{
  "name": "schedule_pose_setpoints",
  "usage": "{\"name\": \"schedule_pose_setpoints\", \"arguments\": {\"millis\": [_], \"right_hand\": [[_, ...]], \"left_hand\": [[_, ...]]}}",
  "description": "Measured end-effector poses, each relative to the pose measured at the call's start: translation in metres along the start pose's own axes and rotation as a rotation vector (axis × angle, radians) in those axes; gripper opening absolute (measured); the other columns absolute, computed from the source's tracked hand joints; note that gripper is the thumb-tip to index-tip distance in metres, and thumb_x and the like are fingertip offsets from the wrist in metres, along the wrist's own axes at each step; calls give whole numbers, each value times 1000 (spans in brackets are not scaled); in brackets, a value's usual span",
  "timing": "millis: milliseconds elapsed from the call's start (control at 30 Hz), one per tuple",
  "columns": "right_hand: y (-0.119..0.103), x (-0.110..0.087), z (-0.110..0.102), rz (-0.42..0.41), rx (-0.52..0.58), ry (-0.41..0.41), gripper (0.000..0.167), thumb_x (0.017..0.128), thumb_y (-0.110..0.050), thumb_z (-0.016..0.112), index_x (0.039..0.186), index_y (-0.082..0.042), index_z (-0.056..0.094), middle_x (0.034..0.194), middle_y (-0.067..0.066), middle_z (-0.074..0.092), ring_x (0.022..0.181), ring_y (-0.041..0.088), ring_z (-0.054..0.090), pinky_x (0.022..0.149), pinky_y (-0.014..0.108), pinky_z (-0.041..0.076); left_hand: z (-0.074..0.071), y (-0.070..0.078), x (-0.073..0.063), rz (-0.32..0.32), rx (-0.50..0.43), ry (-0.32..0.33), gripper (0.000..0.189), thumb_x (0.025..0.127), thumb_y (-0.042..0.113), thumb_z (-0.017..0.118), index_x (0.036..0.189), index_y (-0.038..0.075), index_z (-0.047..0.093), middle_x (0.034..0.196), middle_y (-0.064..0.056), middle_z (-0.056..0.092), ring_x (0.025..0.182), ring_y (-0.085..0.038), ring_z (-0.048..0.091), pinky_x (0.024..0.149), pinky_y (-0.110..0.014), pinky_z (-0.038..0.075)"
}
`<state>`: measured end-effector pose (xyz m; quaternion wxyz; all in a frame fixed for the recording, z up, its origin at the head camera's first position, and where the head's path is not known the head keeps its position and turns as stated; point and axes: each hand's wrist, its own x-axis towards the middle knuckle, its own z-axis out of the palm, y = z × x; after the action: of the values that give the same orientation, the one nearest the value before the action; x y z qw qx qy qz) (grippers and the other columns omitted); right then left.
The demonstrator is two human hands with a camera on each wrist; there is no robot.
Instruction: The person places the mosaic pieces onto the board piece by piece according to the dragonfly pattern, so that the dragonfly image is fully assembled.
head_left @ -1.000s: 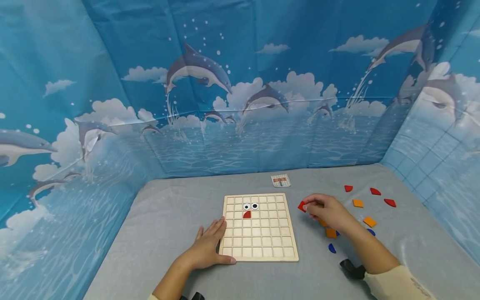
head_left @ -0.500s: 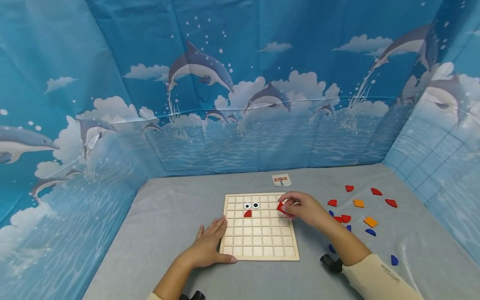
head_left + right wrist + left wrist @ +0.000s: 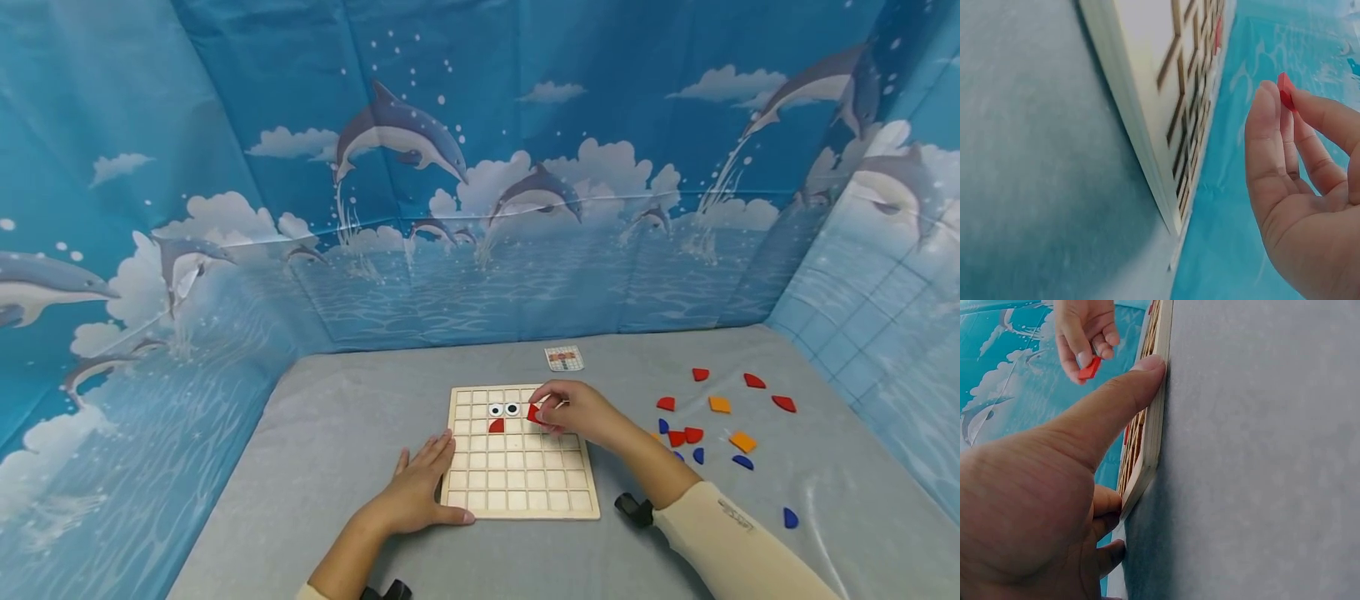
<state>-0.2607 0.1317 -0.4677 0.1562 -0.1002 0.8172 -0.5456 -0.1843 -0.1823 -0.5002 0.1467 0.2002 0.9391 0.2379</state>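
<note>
A pale wooden grid board [image 3: 516, 503] lies on the grey cloth. In its upper squares sit two googly-eye pieces [image 3: 496, 410] and, just below them, a red quarter-round tile [image 3: 497, 426]. My left hand [image 3: 412, 493] rests at the board's lower left corner, straight fingers along the left side and thumb on the front edge. My right hand [image 3: 576, 408] pinches a small red tile [image 3: 1286, 92] between thumb and fingertips, held over the upper part of the board right of the eyes. Fingers cover part of this tile in the head view.
Right of the board lie scattered red tiles [image 3: 666, 404], orange square tiles [image 3: 742, 442] and blue half-round tiles [image 3: 791, 517]. Behind the board is a small printed pattern card [image 3: 564, 358]. A dolphin-print curtain [image 3: 465, 275] encloses the table at the back and sides.
My right hand has carried the red tile leftward from beside the loose pieces to above the board, uncovering several tiles on the right. My left hand has stayed at the board's corner.
</note>
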Motion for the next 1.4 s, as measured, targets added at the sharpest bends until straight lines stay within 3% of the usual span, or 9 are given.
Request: {"name": "schedule_pose_setpoints", "arguments": {"millis": [367,533,867,1400], "right_hand": [[1,19,14,-13,-135,-47,11,94,-6,66,103,-6,72,84,6,65,74,22,67,66,36,57],[-1,21,20,-26,-168,-61,8,94,-5,67,101,-2,69,81,6,64,71,21,63,63,35,55],[1,30,30,-30,-263,-64,3,91,-8,72,94,-9,70,75,1,64,63,17,59,58,26,45],[2,33,36,-56,-319,-22,7,89,-8,74,93,-9,69,74,1,60,62,13,55,58,27,45]], "left_hand": [[-1,0,0,-9,-1,5,120,76,66,78,162,7,19,172,-5,10,159,-35,11,120,-71,2],[-1,1,0,-10,13,6,119,76,66,78,162,6,20,172,-6,11,159,-35,12,120,-71,3],[-2,1,0,-5,10,4,119,77,66,77,162,5,19,172,-7,11,159,-35,12,120,-71,3],[1,-1,2,-6,17,10,120,76,67,77,162,6,20,172,-6,11,159,-35,13,120,-72,3]]}}
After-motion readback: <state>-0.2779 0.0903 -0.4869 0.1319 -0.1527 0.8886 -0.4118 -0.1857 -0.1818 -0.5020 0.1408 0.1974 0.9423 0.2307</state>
